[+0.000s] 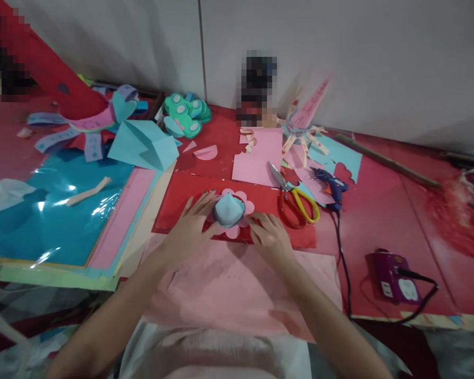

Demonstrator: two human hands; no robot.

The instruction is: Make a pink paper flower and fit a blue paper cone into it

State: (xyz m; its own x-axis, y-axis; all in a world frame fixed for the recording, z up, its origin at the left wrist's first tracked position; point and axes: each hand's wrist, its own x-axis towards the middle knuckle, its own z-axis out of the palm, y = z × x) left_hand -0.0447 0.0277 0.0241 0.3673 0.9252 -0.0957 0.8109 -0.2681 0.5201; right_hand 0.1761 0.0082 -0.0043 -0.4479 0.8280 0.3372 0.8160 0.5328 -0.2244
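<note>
A pale-blue paper cone (229,209) stands point up on a pink paper flower (232,231), whose rounded petals stick out around it. My left hand (193,218) is at the left side, its thumb and forefinger closed about the edge of the cone and flower. At the right edge, the bent fingers of my right hand (269,234) pinch the flower near the cone's rim; their tips are partly hidden. Under both lies a red board (174,205). Right of it are scissors (292,195) with red and yellow handles, their blades partly apart.
A blue glue gun (332,184) lies right of the scissors, its cord running to a purple power box (397,276). Cut pink paper (256,155) lies behind. At left are a glossy blue folder (63,210), folded blue paper (146,142) and a red cone decoration (63,79). A stick (387,160) lies right.
</note>
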